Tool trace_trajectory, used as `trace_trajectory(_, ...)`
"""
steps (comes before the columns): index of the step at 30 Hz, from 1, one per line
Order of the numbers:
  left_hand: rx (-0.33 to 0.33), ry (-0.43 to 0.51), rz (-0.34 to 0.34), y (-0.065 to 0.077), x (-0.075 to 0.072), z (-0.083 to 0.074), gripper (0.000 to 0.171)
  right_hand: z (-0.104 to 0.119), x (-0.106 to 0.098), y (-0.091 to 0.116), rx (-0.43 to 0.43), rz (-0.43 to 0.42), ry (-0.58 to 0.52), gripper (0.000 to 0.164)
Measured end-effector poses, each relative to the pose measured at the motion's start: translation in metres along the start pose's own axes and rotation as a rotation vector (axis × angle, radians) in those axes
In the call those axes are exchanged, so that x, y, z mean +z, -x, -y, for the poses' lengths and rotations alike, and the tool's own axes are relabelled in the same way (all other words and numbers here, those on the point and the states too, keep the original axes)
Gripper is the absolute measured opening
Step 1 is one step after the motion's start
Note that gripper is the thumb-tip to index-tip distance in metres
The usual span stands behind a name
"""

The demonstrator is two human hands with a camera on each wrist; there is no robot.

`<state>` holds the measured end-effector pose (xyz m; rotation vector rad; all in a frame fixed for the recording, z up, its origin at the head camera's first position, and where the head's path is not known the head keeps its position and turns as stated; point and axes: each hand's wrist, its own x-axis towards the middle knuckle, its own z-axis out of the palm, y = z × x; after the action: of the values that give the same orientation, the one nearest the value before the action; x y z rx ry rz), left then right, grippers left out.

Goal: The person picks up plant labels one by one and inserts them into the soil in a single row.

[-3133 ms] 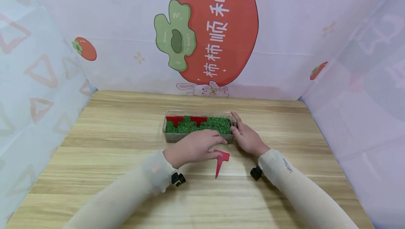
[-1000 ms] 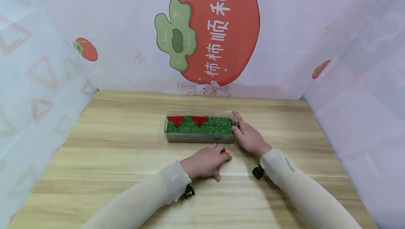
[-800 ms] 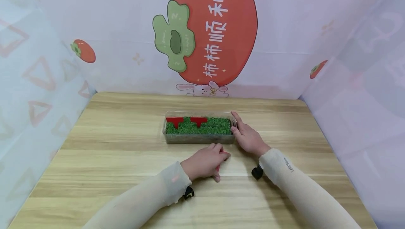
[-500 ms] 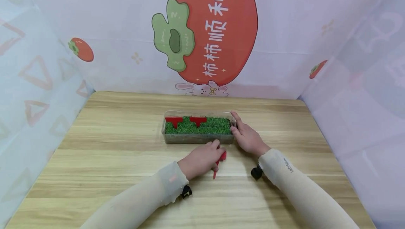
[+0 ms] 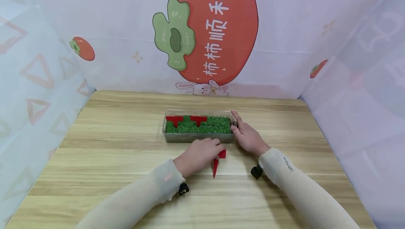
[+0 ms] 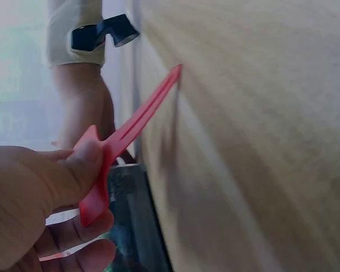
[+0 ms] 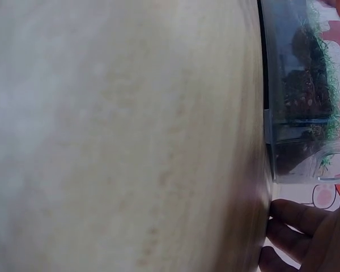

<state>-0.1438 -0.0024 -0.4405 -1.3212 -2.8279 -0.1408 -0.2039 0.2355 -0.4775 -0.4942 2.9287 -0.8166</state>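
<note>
My left hand (image 5: 200, 153) pinches a red T-shaped plant label (image 6: 105, 164) by its broad head, thumb on one face. In the left wrist view its pointed stem slants up and away from the hand, the tip close over the wood. My right hand (image 5: 250, 138) rests against the right end of a clear plastic box (image 5: 190, 138), index finger toward the back corner and thumb nearer the front. In the box lies a strip of green artificial grass (image 5: 216, 125). Two more red labels stand in it, one at the left end (image 5: 175, 119), one near the middle (image 5: 198, 119).
The box sits on a light wooden table (image 5: 120, 151), toward its back edge. Behind the table hangs a backdrop (image 5: 126, 18) printed with a big persimmon, and printed cloth walls enclose both sides.
My left hand came down onto the label lying on the table, took it and shifted its grip to the head, moving slightly left and back. The right hand stays at the box.
</note>
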Motion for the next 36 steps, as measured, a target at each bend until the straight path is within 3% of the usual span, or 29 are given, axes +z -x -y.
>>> trace_trajectory(11, -0.026, 0.009, 0.015, 0.0, -0.031, 0.004, 0.036, 0.001, -0.001, -0.001, 0.01, 0.018, -0.005, 0.063)
trace_trajectory(23, 0.022, -0.054, -0.102, -0.009, -0.059, 0.006, 0.035, 0.001, -0.002, -0.001, 0.014, 0.016, -0.004, 0.063)
trace_trajectory(30, 0.011, -0.066, -0.112, -0.017, -0.077, 0.008, 0.035, 0.001, -0.003, 0.0, 0.021, 0.025, 0.003, 0.063)
trace_trajectory(36, -0.024, -0.069, -0.176, -0.023, -0.094, 0.01, 0.038, 0.0, -0.003, 0.001, 0.019, 0.036, 0.001, 0.061)
